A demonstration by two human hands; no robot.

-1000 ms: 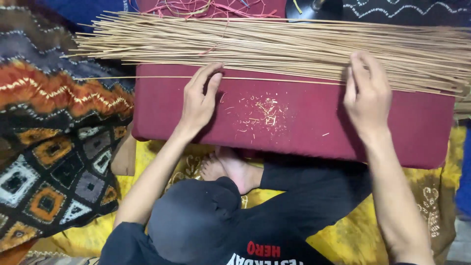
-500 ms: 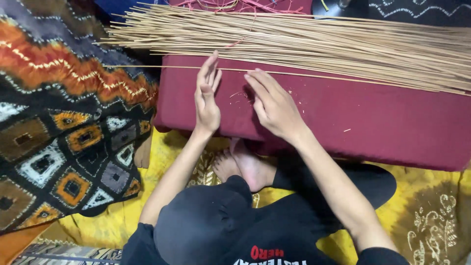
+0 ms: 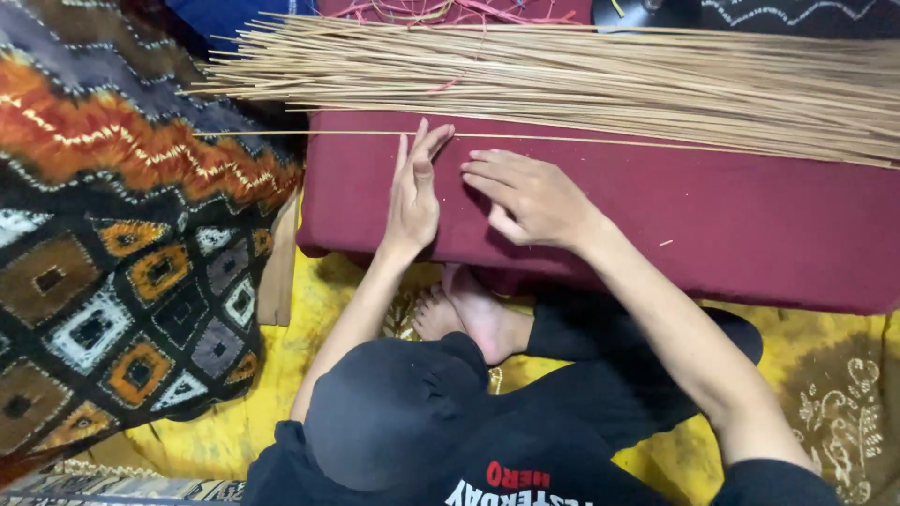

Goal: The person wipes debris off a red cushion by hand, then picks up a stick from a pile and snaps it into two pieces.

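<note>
Stick [image 3: 525, 138]: single thin tan stick, lies apart from the pile on the maroon pad, just beyond both sets of fingertips, running left to right.
Left hand [image 3: 413, 194]: flat on edge on the pad, fingers straight and together, tips at the stick; clamps nothing.
Right hand [image 3: 530, 196]: palm down, fingers spread loosely and pointing left, resting on the pad just short of the stick; holds nothing.
Progress: judging by the layout, one stick is separated from the pile and nearly all the rest are unsorted; early stage, most of the work looks left.
Pile [image 3: 600, 84]: dense bundle of long thin tan sticks, straight, dry-looking, fanned along the far edge of the pad, ends uneven at the left.
Pad [image 3: 769, 234]: maroon, rectangular, soft matte cloth, a few pale specks on it.
Threads [image 3: 441, 11]: pink, tangled, behind the pile.
Blanket [image 3: 112, 244]: left side, woven diamond pattern in orange, brown, white.
Floor cloth [image 3: 834, 394]: yellow with brown print, under the crossed legs.
</note>
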